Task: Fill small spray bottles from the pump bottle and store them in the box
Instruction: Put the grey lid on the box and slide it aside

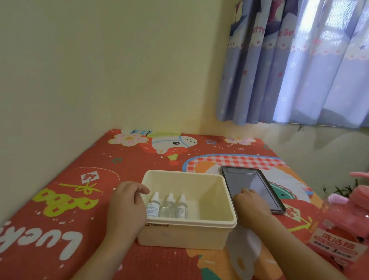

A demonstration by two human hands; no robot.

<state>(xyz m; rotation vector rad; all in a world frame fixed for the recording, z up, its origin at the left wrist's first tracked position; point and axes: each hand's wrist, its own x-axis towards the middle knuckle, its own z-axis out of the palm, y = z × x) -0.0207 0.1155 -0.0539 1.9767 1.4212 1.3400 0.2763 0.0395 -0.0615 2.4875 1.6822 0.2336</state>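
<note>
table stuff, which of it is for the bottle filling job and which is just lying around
For the job:
- three small spray bottles, in the box
- cream box
- pink pump bottle

Just lying about:
- dark lid-like panel under the right hand
- pale flat piece beside the box
- red patterned cloth

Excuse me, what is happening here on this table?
A person sits at a table with a red cartoon tablecloth. Three small spray bottles stand in a row inside the open cream box, at its left side. The left hand rests at the left rim of the box, fingers loosely curled and holding nothing. The right hand lies on the dark tablet-like lid beside the box. The pink pump bottle stands untouched at the right edge.
</note>
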